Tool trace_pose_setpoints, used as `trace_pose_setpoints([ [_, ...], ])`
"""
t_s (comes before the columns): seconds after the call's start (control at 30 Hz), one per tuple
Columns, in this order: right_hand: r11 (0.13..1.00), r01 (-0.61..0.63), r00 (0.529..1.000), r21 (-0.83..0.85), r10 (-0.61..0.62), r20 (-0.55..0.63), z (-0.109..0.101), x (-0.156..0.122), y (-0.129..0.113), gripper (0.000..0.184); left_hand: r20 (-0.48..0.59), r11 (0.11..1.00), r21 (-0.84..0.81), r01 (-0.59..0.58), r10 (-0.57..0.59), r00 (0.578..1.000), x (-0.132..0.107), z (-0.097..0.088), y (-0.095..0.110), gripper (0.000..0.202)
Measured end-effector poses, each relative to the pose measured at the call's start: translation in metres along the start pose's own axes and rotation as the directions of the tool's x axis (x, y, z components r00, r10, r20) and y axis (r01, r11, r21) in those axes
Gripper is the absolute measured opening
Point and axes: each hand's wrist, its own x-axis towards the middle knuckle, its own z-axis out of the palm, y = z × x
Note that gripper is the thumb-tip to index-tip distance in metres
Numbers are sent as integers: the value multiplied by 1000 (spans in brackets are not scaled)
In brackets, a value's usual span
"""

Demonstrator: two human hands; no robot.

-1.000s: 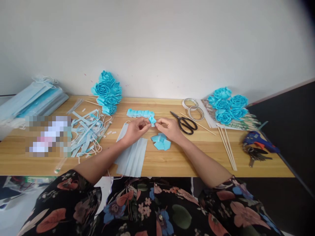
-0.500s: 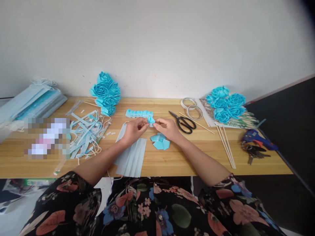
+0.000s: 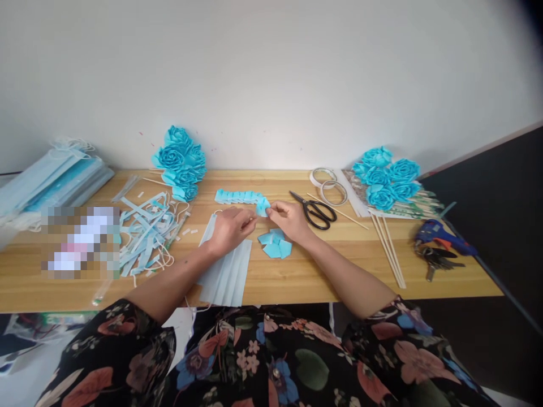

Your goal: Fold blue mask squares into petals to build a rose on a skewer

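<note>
My left hand (image 3: 229,228) and my right hand (image 3: 289,218) meet at the table's middle, both pinching a small folded blue piece (image 3: 263,208). That piece touches the right end of a row of folded blue pieces (image 3: 237,196) lying just behind my hands. Under my right wrist lies a small heap of blue cut squares (image 3: 275,243). A pale blue face mask (image 3: 226,265) lies flat beneath my left forearm, reaching the table's front edge.
Black scissors (image 3: 314,210) lie right of my right hand, with two tape rolls (image 3: 328,185) behind. Blue fabric roses stand at back left (image 3: 180,161) and back right (image 3: 387,179). Mask scraps (image 3: 146,229), stacked masks (image 3: 53,181), wooden sticks (image 3: 389,249), a glue gun (image 3: 441,236) and keys (image 3: 432,258) are also here.
Both hands have lowered the small folded piece slightly toward the table, bringing it against the right end of the folded row. The view has shifted a little.
</note>
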Motion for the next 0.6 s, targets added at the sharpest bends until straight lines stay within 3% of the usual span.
trace_pose_setpoints([
  [0.17, 984, -96, 992, 152, 107, -67, -5, 8, 17, 30, -51, 942, -251, 222, -242, 969, 3, -3, -2, 12],
  [0.27, 966, -104, 985, 235, 132, -109, -5, 11, 22, 28, -95, 788, -483, 381, -480, 872, 17, -16, -8, 15],
  [0.33, 963, -99, 981, 250, 136, -135, -4, 12, 24, 27, -105, 668, -625, 404, -585, 804, 31, -32, -14, 20],
  [0.37, 963, -100, 979, 249, 140, -146, -3, 13, 24, 27, -107, 641, -659, 393, -597, 795, 39, -43, -17, 21],
  [0.47, 961, -111, 973, 254, 157, -171, -2, 14, 24, 28, -181, 663, -647, 376, -613, 769, 61, -80, -27, 23],
  [0.6, 934, -121, 963, 336, 193, -189, -2, 17, 24, 29, -266, 773, -515, 371, -556, 788, 63, -126, -41, 18],
])
